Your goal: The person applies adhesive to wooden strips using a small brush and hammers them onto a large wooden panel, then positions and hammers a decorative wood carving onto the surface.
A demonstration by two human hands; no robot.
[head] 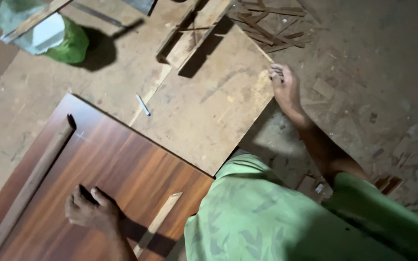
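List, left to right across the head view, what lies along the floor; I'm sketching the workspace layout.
Green bag → left hand on the dark laminated board → small pale blue stick → plain plywood sheet → right hand → wood scraps.

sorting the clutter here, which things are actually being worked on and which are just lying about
In hand:
left hand pressing on the dark laminated panel
right hand on the edge of the plain plywood board

Lying about:
small blue-white pen on the plywood
long wood strip on the panel
green bag
scrap offcuts
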